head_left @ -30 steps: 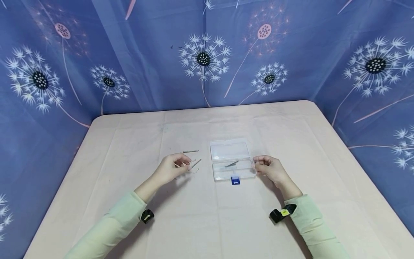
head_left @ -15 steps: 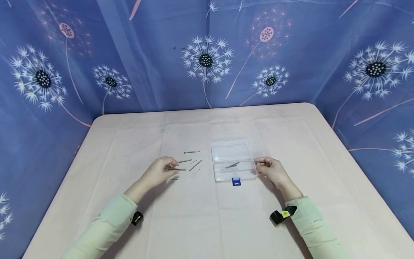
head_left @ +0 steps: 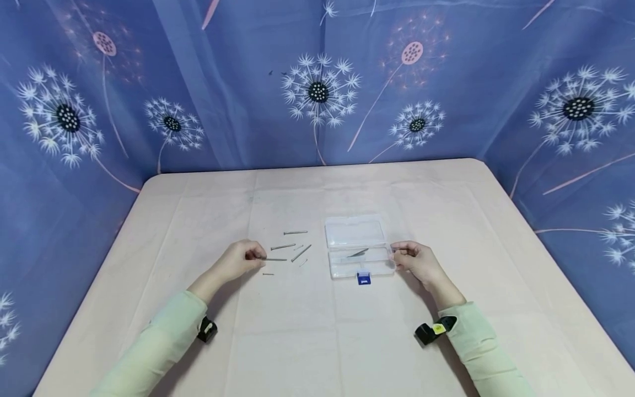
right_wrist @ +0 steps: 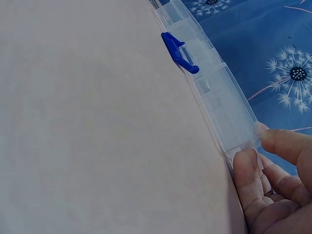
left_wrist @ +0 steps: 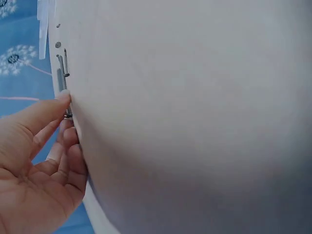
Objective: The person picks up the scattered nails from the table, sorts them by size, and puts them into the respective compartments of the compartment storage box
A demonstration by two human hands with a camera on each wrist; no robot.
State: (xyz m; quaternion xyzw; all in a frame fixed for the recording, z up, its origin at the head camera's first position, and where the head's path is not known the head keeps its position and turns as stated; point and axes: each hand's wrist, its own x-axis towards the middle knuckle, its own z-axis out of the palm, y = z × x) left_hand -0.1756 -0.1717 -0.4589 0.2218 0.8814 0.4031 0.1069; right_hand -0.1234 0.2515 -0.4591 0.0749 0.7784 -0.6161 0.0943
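On the left of the table's middle, my left hand [head_left: 237, 260] pinches the head end of a long nail [head_left: 276, 259] between thumb and fingertips. The nail lies level, its shank pointing right. Several other nails are spread close by, among them a long nail [head_left: 295, 232] at the back, a slanted nail [head_left: 301, 253] and a short nail [head_left: 268, 274] nearest me. A clear plastic box [head_left: 342, 272] stands with its lid [head_left: 353, 230] folded back. My right hand [head_left: 420, 266] grips the box's right end, thumb and fingers on its wall [right_wrist: 234, 117].
Inside the box, a few thin grey pieces [head_left: 358, 252] lie in a compartment; their kind is too small to tell. A blue latch [head_left: 364, 278] hangs at its front. Pale cloth covers the table [head_left: 317, 342], and a blue dandelion curtain [head_left: 238, 110] surrounds it.
My left hand has drawn back leftward from over the nails, uncovering several of them, and now pinches one long nail. The right hand stays at the box.
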